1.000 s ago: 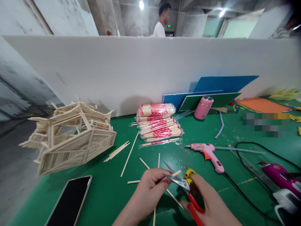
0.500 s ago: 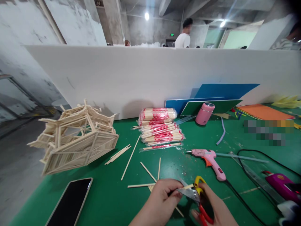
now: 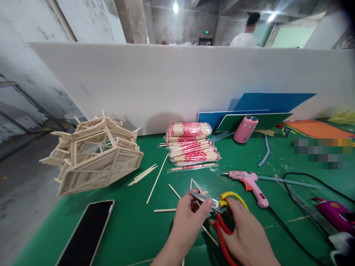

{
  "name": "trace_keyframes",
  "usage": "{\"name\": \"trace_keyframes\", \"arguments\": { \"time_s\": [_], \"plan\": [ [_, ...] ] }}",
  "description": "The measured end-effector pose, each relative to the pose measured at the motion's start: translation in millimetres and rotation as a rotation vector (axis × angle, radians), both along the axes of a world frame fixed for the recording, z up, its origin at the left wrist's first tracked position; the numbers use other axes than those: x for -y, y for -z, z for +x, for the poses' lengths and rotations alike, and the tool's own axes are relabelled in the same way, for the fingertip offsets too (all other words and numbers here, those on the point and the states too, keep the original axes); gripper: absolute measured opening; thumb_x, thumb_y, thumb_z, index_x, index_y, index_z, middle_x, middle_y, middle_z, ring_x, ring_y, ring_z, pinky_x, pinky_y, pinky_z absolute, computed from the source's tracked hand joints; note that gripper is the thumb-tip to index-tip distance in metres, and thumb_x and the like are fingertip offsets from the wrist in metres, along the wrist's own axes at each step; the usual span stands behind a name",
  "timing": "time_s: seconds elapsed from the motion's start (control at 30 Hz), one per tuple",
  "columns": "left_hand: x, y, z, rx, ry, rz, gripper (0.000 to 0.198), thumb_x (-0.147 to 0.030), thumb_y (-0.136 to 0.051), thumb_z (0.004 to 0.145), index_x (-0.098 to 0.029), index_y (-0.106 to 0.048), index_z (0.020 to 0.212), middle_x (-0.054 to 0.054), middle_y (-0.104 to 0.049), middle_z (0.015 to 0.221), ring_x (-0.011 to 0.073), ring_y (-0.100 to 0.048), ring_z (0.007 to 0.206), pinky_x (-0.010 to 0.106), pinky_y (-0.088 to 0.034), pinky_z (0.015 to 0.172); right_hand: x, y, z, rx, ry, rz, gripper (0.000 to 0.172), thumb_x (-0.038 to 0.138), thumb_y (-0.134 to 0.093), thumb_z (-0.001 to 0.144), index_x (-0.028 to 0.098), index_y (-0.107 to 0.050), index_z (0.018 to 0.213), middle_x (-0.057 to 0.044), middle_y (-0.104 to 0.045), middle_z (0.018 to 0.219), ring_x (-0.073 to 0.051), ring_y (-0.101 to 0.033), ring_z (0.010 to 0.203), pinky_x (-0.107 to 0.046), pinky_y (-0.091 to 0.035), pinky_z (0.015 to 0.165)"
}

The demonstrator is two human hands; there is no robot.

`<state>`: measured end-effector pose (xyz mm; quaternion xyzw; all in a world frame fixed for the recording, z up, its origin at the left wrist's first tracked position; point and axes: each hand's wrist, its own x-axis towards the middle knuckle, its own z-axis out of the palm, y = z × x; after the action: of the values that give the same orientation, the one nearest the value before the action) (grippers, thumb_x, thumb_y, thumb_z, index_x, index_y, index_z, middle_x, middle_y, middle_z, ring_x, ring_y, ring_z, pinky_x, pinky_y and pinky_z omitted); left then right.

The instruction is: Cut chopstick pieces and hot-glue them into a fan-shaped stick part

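My right hand (image 3: 245, 232) grips shears (image 3: 215, 205) with one red and one yellow handle; the blades are spread apart, pointing up and left. My left hand (image 3: 190, 221) pinches a thin wooden stick (image 3: 204, 192) and holds it between the blades. Both hands hover low over the green table (image 3: 133, 229) near its front edge. More loose sticks (image 3: 156, 180) lie on the table just beyond my hands.
A wooden stick model house (image 3: 95, 155) stands at the left, a black phone (image 3: 84, 236) in front of it. Wrapped chopstick packs (image 3: 191, 146), a pink cup (image 3: 245, 129), a pink glue gun (image 3: 249, 181) with cable, and a purple tool (image 3: 335, 214) lie around. A white partition (image 3: 166, 81) backs the table; a person stands behind it.
The shears' blades closed onto the stick half a second ago and now stand apart again. My hands stayed in place. The person behind the partition walked to the right.
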<state>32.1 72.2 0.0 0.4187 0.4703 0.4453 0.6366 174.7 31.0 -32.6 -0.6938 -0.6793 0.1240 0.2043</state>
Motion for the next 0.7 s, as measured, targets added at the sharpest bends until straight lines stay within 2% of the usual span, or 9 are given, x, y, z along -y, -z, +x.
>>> {"name": "trace_keyframes", "arguments": {
  "time_s": [0.1, 0.2, 0.37, 0.7],
  "plan": [
    [-1, -5.2, 7, 0.004, -0.137, 0.004, 0.032, -0.042, -0.066, 0.061, -0.013, -0.056, 0.068, -0.001, -0.054, 0.059, 0.0109, -0.050, 0.056, 0.021, -0.041, 0.055, -2, -1.0, -4, 0.051, -0.022, 0.053, 0.034, 0.042, -0.051, 0.073, 0.019, -0.046, 0.098, -0.007, -0.059, 0.083, -0.023, -0.058, 0.076, -0.033, -0.045, 0.063],
    [0, -8.2, 11, -0.033, -0.211, 0.029, 0.033, -0.045, -0.063, 0.064, -0.014, -0.051, 0.063, -0.004, -0.046, 0.052, 0.0083, -0.043, 0.049, 0.019, -0.037, 0.048, -4, -2.1, -8, 0.089, -0.039, 0.134, 0.035, 0.038, -0.052, 0.073, 0.017, -0.046, 0.100, -0.009, -0.058, 0.086, -0.025, -0.057, 0.080, -0.034, -0.044, 0.065],
    [3, -5.1, 12, -0.076, -0.205, 0.115, 0.034, -0.047, -0.053, 0.073, -0.016, -0.047, 0.063, -0.004, -0.043, 0.055, 0.0084, -0.041, 0.051, 0.018, -0.035, 0.048, -6, -0.7, -9, 0.089, -0.062, 0.203, 0.037, 0.036, -0.053, 0.072, 0.016, -0.044, 0.102, -0.010, -0.057, 0.087, -0.025, -0.055, 0.082, -0.036, -0.044, 0.067],
    [4, -13.1, 10, -0.172, -0.212, 0.201, 0.034, -0.047, -0.048, 0.076, -0.017, -0.044, 0.061, -0.005, -0.039, 0.054, 0.0081, -0.038, 0.051, 0.018, -0.032, 0.047, -7, 3.7, -15, -0.028, -0.059, 0.238, 0.039, 0.030, -0.054, 0.068, 0.016, -0.040, 0.102, -0.010, -0.055, 0.090, -0.025, -0.055, 0.082, -0.036, -0.044, 0.067]
  ]
}}
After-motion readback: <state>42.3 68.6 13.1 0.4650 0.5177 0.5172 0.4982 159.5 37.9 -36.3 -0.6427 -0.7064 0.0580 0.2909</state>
